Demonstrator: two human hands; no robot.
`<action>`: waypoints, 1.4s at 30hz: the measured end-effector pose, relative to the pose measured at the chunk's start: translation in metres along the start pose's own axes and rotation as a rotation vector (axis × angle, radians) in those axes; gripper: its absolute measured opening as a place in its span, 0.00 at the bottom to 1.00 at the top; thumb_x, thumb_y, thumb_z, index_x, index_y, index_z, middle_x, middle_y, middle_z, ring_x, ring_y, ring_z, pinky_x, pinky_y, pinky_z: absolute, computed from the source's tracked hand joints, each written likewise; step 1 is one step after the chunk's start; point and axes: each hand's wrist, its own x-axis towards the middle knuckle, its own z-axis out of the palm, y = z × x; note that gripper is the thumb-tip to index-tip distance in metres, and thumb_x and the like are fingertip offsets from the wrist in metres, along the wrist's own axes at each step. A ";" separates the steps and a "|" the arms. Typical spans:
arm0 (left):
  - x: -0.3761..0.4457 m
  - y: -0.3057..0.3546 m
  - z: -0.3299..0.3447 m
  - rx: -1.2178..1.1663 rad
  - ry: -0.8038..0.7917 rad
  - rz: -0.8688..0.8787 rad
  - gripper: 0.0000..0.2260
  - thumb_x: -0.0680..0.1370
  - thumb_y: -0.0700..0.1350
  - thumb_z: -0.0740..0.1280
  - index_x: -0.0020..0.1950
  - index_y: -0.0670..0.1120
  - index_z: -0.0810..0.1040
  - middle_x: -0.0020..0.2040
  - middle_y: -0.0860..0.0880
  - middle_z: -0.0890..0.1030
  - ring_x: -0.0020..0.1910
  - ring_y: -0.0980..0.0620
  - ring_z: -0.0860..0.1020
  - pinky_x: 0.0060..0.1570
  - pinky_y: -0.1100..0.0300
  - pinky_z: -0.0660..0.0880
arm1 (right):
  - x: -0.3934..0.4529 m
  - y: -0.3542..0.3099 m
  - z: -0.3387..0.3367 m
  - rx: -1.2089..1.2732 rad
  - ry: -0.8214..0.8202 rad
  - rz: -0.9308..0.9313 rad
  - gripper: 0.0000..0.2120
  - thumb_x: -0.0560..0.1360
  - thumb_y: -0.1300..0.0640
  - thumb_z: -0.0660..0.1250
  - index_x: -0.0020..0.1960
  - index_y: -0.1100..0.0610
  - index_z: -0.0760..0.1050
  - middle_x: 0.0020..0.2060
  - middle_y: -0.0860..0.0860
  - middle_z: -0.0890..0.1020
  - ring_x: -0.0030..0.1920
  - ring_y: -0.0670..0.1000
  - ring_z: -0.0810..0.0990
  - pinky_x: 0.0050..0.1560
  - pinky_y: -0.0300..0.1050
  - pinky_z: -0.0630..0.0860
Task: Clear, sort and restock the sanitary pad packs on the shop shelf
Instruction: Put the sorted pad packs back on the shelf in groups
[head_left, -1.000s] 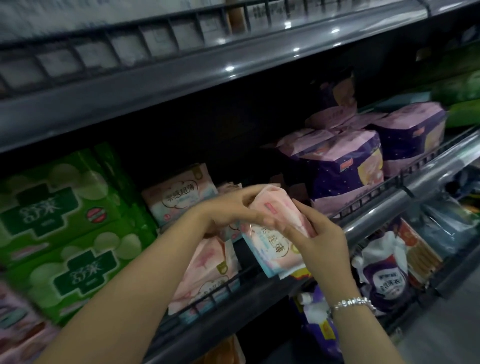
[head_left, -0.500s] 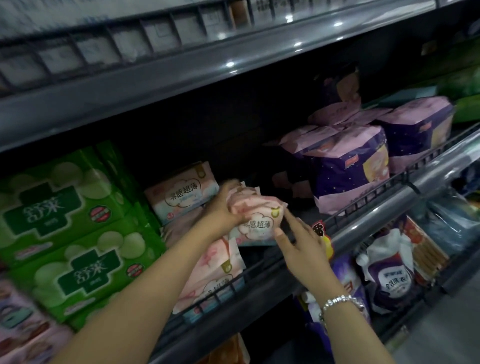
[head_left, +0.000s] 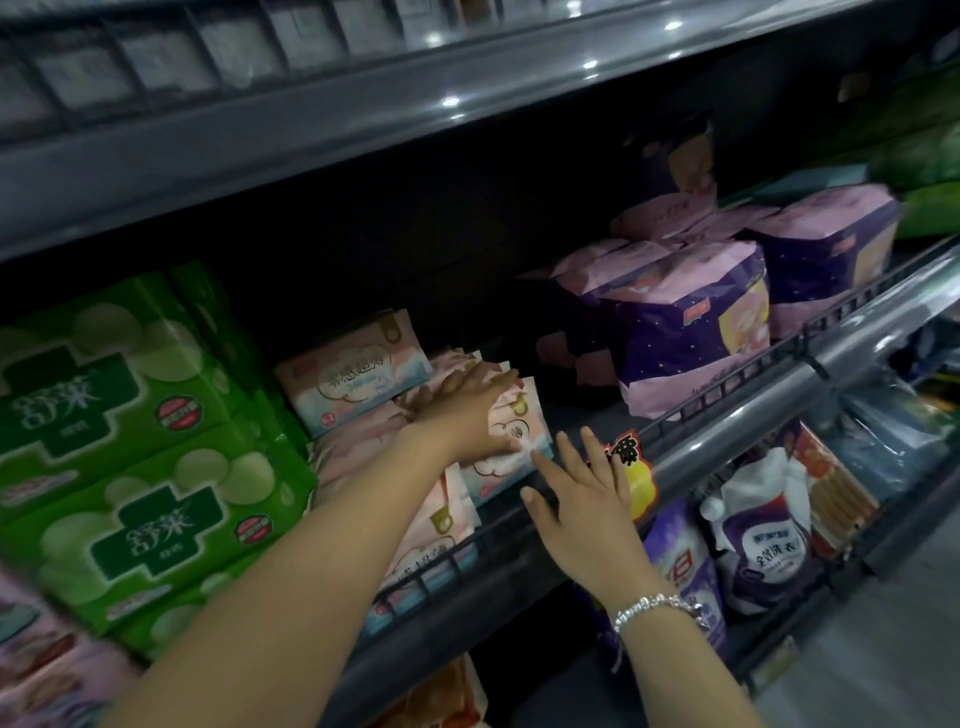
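Pink pack on shelf, frame centre.
Left hand flat on pink pack; right hand spread open just below it, holding nothing.

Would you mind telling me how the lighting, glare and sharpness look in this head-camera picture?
Head view: dim overall, with the back of the shelf in deep shadow; ceiling lights glare as bright spots on the grey upper shelf edge; the green packs at the left are motion-blurred, as is the frame's border; the wide lens bows the shelf lines; the left hand on the pink pack is fairly sharp.
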 end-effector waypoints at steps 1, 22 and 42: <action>0.001 -0.002 0.001 -0.008 -0.005 -0.024 0.40 0.75 0.62 0.65 0.78 0.61 0.42 0.80 0.53 0.41 0.78 0.48 0.44 0.73 0.44 0.49 | 0.000 0.001 0.001 -0.009 0.004 -0.010 0.26 0.82 0.41 0.47 0.78 0.47 0.54 0.79 0.47 0.47 0.76 0.47 0.34 0.76 0.50 0.35; -0.089 0.014 0.010 -0.312 0.438 0.082 0.27 0.78 0.57 0.57 0.77 0.55 0.60 0.78 0.53 0.58 0.77 0.51 0.53 0.75 0.45 0.53 | -0.050 0.002 -0.016 0.154 0.165 -0.257 0.33 0.75 0.36 0.45 0.77 0.47 0.59 0.75 0.44 0.62 0.76 0.44 0.53 0.76 0.49 0.55; -0.318 0.112 0.275 -0.948 0.235 -0.425 0.19 0.79 0.50 0.58 0.67 0.45 0.73 0.65 0.47 0.74 0.66 0.46 0.70 0.65 0.49 0.69 | -0.282 0.051 0.107 0.052 -0.215 -0.137 0.23 0.75 0.48 0.59 0.67 0.56 0.75 0.51 0.57 0.84 0.47 0.60 0.83 0.44 0.51 0.80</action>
